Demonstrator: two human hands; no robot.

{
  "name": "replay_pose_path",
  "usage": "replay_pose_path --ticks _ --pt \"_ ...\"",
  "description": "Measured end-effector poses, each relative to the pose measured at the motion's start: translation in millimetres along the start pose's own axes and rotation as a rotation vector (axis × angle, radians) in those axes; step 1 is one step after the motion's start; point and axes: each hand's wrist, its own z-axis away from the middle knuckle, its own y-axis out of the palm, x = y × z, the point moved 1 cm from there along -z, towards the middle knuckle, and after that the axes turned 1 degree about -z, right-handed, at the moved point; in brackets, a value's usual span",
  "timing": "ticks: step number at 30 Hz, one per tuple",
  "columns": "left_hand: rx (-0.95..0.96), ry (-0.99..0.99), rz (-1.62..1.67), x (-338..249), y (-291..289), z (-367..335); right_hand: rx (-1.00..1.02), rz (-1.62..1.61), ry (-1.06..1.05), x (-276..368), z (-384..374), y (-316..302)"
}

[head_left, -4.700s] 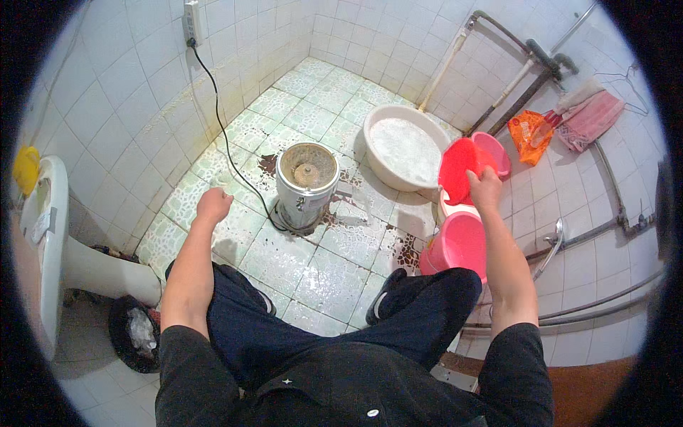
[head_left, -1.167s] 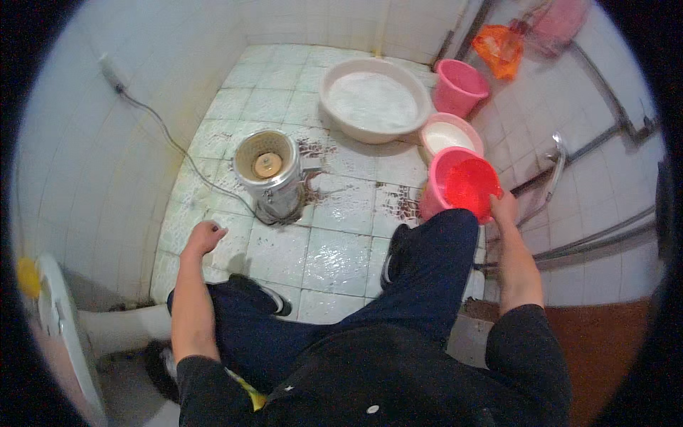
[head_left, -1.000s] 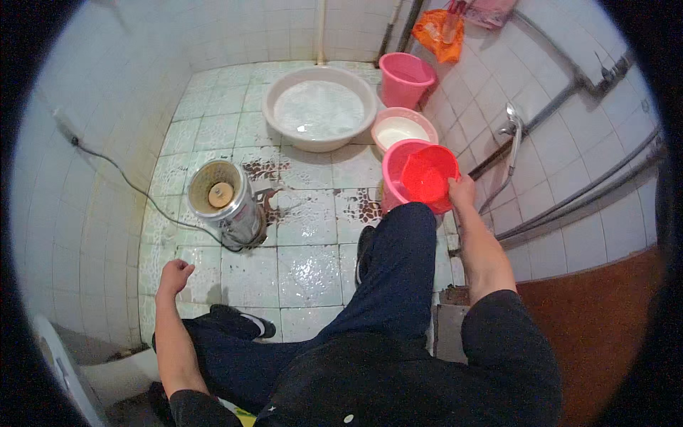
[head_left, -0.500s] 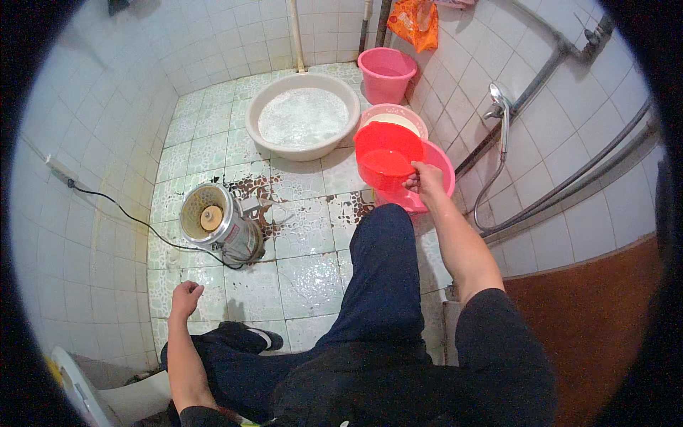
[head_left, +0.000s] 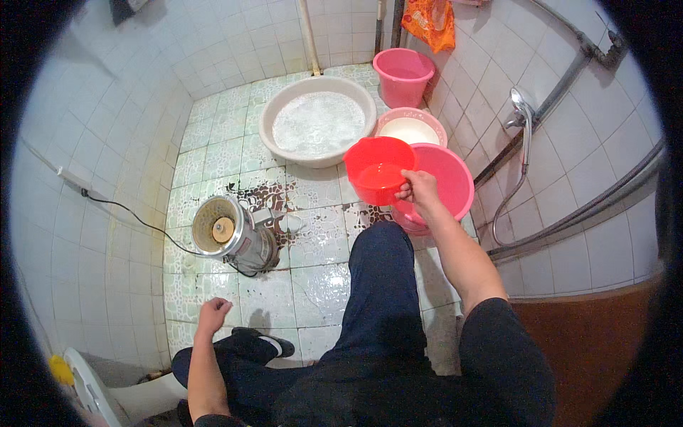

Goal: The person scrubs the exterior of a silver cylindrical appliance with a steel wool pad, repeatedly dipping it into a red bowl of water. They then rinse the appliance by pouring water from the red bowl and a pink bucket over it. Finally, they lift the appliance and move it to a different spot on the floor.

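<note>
Held by its rim or handle in my right hand [head_left: 420, 191], a red plastic dipper [head_left: 377, 174] hangs over the tiled floor, partly overlapping a pink tub [head_left: 455, 181]. Something shiny shows at the dipper's bottom; I cannot tell how much liquid it holds. My left hand [head_left: 214, 314] is in the air above my bent leg, fingers curled, with nothing visible in it. Nearest to it stands a silver electric grinder [head_left: 256, 245], its round metal hopper uncovered with a tan disc inside.
A large whitish basin [head_left: 269, 146] with foamy, pale liquid sits ahead. To its right are a pink basin [head_left: 437, 124] holding creamy white liquid and a pink bucket [head_left: 403, 89]. A black cord [head_left: 139, 222] runs from the grinder to the left wall. A shower head [head_left: 523, 107] hangs at right.
My right hand has brought the dipper a little nearer and to the left, and levelled it, uncovering more of the pink tub and pink basin. The whole view has shifted slightly.
</note>
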Motion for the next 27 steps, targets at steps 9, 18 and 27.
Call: replay_pose_path --ticks 9,18,27 --pt "0.210 -0.142 0.493 -101 56 -37 0.183 0.207 -0.009 -4 11 41" --pt "0.325 -0.207 0.959 -287 109 -104 0.546 0.342 -0.102 -2 16 86" --pt "0.209 -0.273 1.068 -288 143 -135 0.323 0.685 -0.353 -35 9 40"
